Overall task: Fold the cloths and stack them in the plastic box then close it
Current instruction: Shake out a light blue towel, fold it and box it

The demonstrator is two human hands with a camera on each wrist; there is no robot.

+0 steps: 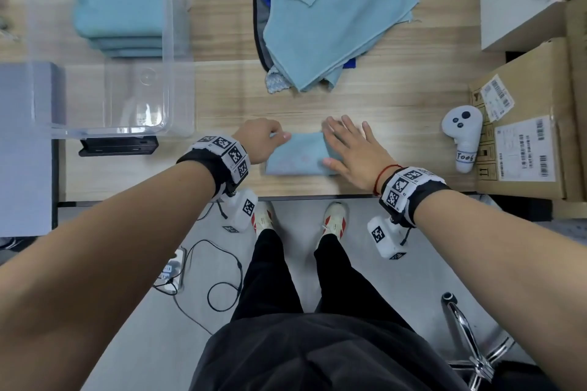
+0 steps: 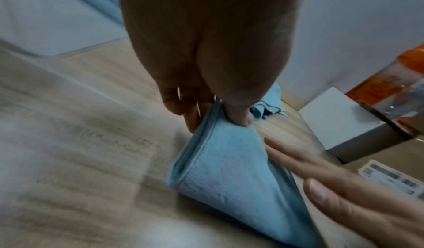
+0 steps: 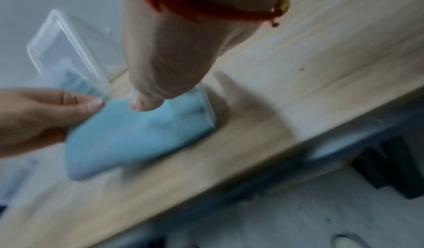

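Soft, light folded cloth (image 1: 293,154) right of plastic box (image 1: 178,41): L hand (image 1: 259,140) pinches its corner, R hand (image 1: 352,149) seems flat, spread; lift by stacked edges.

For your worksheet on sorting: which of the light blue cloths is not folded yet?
The loose cloth at the table's far side; the others are folded, one under the hands, the rest in the box.

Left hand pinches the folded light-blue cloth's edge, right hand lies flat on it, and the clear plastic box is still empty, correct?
Not quite: the clear plastic box already holds stacked folded cloths, as the head view shows. Left hand and right hand on the folded light-blue cloth are right.
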